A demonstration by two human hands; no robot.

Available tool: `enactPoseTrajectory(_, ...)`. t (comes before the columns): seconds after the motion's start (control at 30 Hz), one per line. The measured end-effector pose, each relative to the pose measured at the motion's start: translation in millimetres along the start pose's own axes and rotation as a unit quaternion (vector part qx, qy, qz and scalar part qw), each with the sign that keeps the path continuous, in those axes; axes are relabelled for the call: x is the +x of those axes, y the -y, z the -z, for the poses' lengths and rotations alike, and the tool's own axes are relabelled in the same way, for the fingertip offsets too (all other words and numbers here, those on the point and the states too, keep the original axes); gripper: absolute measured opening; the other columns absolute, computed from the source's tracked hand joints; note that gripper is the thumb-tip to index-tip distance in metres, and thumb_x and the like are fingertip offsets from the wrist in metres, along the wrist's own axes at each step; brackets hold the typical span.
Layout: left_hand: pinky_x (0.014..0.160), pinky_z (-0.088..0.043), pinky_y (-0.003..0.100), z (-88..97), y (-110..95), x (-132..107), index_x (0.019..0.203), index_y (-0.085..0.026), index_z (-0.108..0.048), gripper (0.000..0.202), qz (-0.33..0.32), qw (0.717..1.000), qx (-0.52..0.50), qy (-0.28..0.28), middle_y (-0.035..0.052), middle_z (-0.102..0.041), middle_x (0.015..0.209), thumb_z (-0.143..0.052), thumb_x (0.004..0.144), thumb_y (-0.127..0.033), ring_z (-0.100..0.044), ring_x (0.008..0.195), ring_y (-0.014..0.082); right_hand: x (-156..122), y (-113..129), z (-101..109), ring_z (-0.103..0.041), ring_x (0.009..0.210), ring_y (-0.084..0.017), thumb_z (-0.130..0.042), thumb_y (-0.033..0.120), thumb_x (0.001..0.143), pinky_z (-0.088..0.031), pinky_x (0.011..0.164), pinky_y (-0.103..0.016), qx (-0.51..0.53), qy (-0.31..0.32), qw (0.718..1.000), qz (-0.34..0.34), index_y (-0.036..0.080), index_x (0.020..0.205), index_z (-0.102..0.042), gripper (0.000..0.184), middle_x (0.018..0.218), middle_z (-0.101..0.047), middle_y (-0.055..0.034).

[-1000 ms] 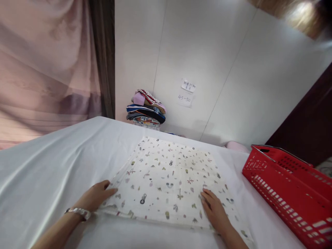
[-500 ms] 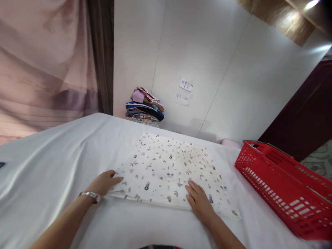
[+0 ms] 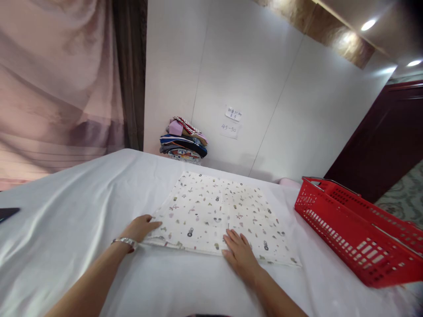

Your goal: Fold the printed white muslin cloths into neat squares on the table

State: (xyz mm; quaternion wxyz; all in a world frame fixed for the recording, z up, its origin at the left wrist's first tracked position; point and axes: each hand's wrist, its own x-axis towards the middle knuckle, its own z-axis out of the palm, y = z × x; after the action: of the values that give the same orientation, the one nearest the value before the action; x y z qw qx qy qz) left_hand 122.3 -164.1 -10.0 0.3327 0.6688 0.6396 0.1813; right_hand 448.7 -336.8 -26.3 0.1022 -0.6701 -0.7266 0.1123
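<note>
A cream cloth (image 3: 205, 211) with a print of small plants and figures lies spread flat on the white-covered table (image 3: 185, 281), its near edge showing folded layers. At its near left corner is my left hand (image 3: 140, 228), with a silver bracelet at the wrist. The thumb rests over the cloth's edge and the other fingers are bent, partly out of sight, closed on the edge. My right hand (image 3: 240, 255) lies palm down on the near edge, right of the middle, fingers stretched out over the fabric.
A red plastic basket (image 3: 346, 233) with metal handles stands on the right. At the back by the wall is a stack of folded clothes (image 3: 183, 141). A dark flat object (image 3: 8, 213) lies at the far left edge. Paper notes (image 3: 229, 128) hang on the wall.
My right hand has slid left along the near edge, closer to the cloth's middle. My left hand stays at the left corner. The camera view has shifted slightly.
</note>
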Motion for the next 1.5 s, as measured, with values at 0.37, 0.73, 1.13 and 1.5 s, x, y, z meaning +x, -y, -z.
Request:
enactPoseTrajectory(0.37, 0.067, -0.048, 0.028, -0.6, -4.7, -9.7, 0.089, -0.015, -0.059, 0.049, 0.06, 0.973, -0.221, 0.018, 0.0081, -0.068, 0.089, -0.065, 0.055, -0.048, -0.063, 0.085, 0.0248, 44.6, 80.8, -3.6, -0.02, 0.132, -0.023, -0.046, 0.03, 0.081, -0.013, 0.107, -0.045, 0.061, 0.011, 0.99, 0.125, 0.018, 0.137, -0.028, 0.06, 0.142, -0.029, -0.0071)
enactPoseTrajectory(0.73, 0.047, -0.041, 0.02, -2.8, -28.5, -13.9, 0.101, -0.016, -0.054, 0.039, 0.06, 0.939, -0.339, -0.018, 0.0005, -0.061, 0.07, -0.054, 0.068, -0.037, -0.057, 0.061, 0.0136, 130.8, 185.1, -33.4, -0.047, 0.105, -0.028, -0.055, 0.026, 0.074, -0.04, 0.085, -0.042, 0.103, -0.117, 0.977, 0.145, 0.017, 0.135, -0.028, 0.067, 0.114, -0.052, -0.0134)
enactPoseTrajectory(1.13, 0.056, -0.048, 0.029, -5.8, -30.2, 50.6, 0.073, -0.014, -0.054, 0.043, 0.144, 0.914, -0.375, 0.065, 0.0018, -0.06, 0.056, -0.055, 0.068, -0.057, -0.058, 0.051, 0.0166, 149.7, 157.3, -13.1, -0.055, 0.072, -0.015, -0.05, 0.026, 0.074, -0.042, 0.067, -0.024, 0.433, -0.09, 0.895, 0.05, 0.019, 0.087, -0.063, 0.02, 0.077, -0.064, 0.0011)
enactPoseTrajectory(1.5, 0.054, -0.05, 0.026, -22.5, -110.5, 137.9, 0.066, -0.014, -0.054, 0.018, 0.135, 0.924, -0.357, 0.03, 0.0011, -0.055, 0.052, -0.057, 0.077, -0.028, -0.057, 0.05, 0.0143, 132.8, 95.3, 48.0, -0.042, 0.053, -0.008, -0.059, 0.023, 0.064, -0.033, 0.051, -0.019, 0.612, -0.093, 0.785, -0.021, 0.015, 0.073, -0.058, 0.012, 0.057, -0.049, 0.0053)
